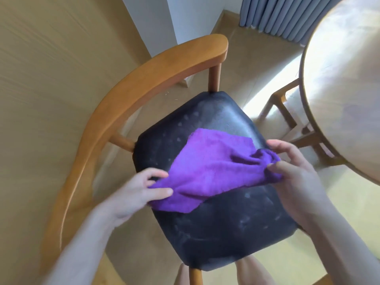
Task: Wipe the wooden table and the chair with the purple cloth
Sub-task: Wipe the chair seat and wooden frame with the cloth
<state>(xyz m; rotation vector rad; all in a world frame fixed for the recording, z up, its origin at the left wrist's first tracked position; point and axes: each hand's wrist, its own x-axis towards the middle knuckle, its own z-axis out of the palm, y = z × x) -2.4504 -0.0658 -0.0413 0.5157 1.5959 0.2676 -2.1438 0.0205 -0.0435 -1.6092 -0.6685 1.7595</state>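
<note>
The purple cloth is spread between both hands just above the chair's black padded seat. My left hand pinches the cloth's left corner between thumb and fingers. My right hand grips the bunched right end of the cloth. The chair has a curved wooden backrest at the left and far side. Whitish dusty marks show on the seat. The round wooden table fills the upper right.
A second wooden chair is tucked under the table at the right. A beige wall runs along the left, and grey curtains hang at the far top. Pale wooden floor surrounds the chair. My legs show below the seat's front edge.
</note>
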